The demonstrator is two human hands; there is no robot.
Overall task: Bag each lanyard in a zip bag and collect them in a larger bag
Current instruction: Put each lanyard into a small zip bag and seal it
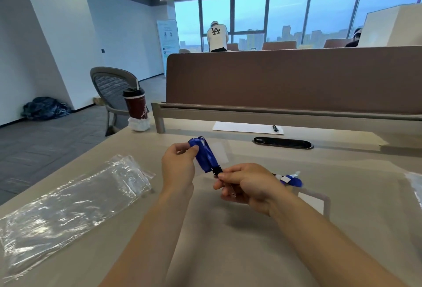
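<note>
A folded blue lanyard (205, 156) is held above the desk between both hands. My left hand (177, 168) pinches its upper folded end. My right hand (245, 186) grips its black clip end, and a small clear piece pokes out below the fingers. A small clear zip bag (221, 153) lies flat on the desk just behind the lanyard. A second blue lanyard (291, 180) lies on the desk behind my right wrist, partly hidden. A large clear plastic bag (66, 204) lies flat at the left of the desk.
A dark cup with a straw (135, 104) stands at the desk's far left corner. White paper (246, 127) with a black pen (275, 128) lies by the brown divider (292, 79). A cable slot (283, 143) sits behind. More clear plastic (414, 186) shows at the right edge.
</note>
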